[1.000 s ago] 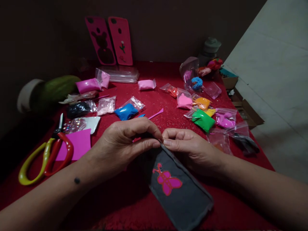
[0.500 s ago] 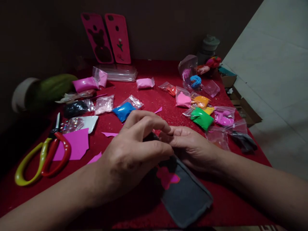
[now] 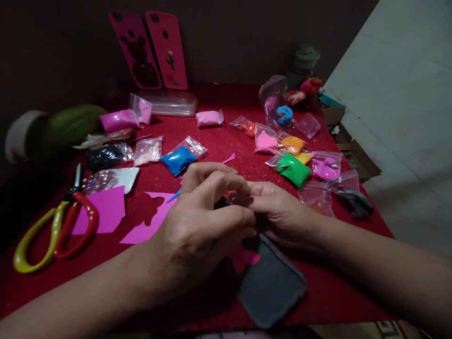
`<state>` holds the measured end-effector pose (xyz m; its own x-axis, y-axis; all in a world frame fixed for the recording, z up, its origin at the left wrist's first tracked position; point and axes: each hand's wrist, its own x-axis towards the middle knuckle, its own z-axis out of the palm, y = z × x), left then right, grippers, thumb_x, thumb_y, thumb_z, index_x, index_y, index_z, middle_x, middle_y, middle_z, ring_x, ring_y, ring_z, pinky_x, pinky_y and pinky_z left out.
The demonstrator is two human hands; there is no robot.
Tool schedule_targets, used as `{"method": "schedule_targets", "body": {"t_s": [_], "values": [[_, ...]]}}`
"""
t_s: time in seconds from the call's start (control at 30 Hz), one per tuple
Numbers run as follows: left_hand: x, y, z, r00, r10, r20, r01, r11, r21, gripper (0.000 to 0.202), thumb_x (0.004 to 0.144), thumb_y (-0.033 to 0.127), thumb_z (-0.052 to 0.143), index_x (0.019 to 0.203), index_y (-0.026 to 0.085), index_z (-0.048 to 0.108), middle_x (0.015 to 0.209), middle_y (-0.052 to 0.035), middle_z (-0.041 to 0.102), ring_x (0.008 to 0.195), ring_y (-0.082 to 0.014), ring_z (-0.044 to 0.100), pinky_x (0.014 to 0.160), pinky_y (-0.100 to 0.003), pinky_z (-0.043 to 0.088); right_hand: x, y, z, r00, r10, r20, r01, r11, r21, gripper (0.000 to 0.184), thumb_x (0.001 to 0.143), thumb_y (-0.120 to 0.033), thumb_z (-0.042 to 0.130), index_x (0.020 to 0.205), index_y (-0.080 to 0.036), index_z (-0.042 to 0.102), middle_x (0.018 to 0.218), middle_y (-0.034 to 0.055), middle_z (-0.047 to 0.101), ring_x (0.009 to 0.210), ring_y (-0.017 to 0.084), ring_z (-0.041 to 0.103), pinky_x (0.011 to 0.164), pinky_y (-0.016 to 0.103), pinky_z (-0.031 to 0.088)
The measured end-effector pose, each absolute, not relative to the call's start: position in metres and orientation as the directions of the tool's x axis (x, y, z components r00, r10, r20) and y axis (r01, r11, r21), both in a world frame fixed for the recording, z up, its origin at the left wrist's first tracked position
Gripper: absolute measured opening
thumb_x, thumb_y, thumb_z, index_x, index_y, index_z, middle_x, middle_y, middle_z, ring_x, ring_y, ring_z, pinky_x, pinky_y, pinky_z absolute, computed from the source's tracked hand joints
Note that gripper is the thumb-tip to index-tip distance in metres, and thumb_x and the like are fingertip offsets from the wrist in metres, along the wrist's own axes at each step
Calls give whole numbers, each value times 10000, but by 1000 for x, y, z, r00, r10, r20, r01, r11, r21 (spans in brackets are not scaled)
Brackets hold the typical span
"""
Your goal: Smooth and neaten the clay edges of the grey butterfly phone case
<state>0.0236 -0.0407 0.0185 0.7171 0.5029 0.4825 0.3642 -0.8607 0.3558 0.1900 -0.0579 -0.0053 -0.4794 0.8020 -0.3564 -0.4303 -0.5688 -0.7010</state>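
Observation:
A phone case [image 3: 271, 282] coated in dark grey clay lies at a slant on the red cloth, beneath my hands. On it a pink butterfly-shaped piece [image 3: 246, 258] shows partly, the rest shaded and covered by my left hand [image 3: 205, 216]. That hand arches over the case's far end with fingers bent and thumb pressing near the edge. My right hand [image 3: 278, 207] grips the same end from the right side, fingers curled. Both sets of fingertips meet there, and the far edge between them is mostly hidden.
Scissors [image 3: 56, 221] with yellow and red handles lie left beside pink sheets [image 3: 102, 212]. Bags of clay, including blue [image 3: 179, 159] and green [image 3: 293, 169], spread across the red cloth [image 3: 226, 136]. Two pink phone cases [image 3: 168, 49] stand at the back. Cardboard boxes [image 3: 360, 155] sit right.
The view has shifted slightly, so more of the cut pink sheet and a blue pointed tip show left of my left hand. That hand covers a bit more of the butterfly; both hands stay at the far end.

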Motion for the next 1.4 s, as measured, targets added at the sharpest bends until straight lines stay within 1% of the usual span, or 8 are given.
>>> {"method": "schedule_targets", "body": {"t_s": [0.2,0.33,0.43,0.5,0.7,1.03,1.23,1.4], "values": [[23,-41,20,704,539,462,365,-834,414,83,860,254,642,935,243,674,1059,-55,599,1087,-241,450,928,-387,406,191,-58,-4,-491,799,-348,-469,-579,-667,160,648,-14,549,735,-141,592,600,-35,521,505,63,462,479,167,340],[15,-36,32,531,751,393,473,-647,599,258,885,367,603,1101,227,624,1106,-47,610,1061,-215,536,947,-331,416,193,-56,-3,-459,811,-363,-481,-571,-665,110,710,-122,652,686,-144,547,602,-34,508,519,63,438,518,174,358],[9,-25,35,392,909,141,478,-332,813,292,849,382,636,1090,217,630,1028,-31,673,945,-199,619,814,-270,494,196,-53,-5,-444,820,-362,-496,-561,-662,195,720,-198,708,660,-139,532,595,-30,511,520,63,443,521,173,356],[8,-17,31,446,892,-66,375,-120,919,285,801,348,691,1051,218,647,971,-21,704,868,-183,657,700,-227,525,196,-52,-5,-447,824,-349,-514,-555,-654,197,720,-195,716,659,-135,538,610,-21,530,534,66,466,529,172,366],[10,-10,18,580,717,-386,216,321,922,180,719,217,772,863,191,666,802,9,724,687,-136,679,642,-222,567,198,-52,-4,-457,816,-354,-508,-567,-649,151,741,-172,687,666,-123,566,617,-9,547,550,74,497,549,183,387],[-7,-6,35,535,785,-313,275,189,943,99,870,227,571,907,143,608,772,75,685,693,-79,619,665,-172,507,206,-52,0,-532,752,-388,-395,-626,-672,139,691,-210,712,707,-125,603,639,-11,554,541,73,486,539,192,387],[-9,2,20,483,823,-298,249,197,948,226,699,244,772,851,135,646,706,15,703,587,-107,635,549,-182,514,204,-53,-2,-523,753,-398,-385,-626,-678,137,706,-190,714,735,-130,595,659,-11,565,548,72,509,532,176,397],[-8,3,21,459,836,-301,273,189,943,201,696,240,765,827,131,660,708,-11,696,607,-119,636,554,-186,507,203,-54,-5,-494,781,-381,-361,-583,-728,139,752,-220,691,757,-137,579,659,-10,554,530,71,494,510,172,366]]}}
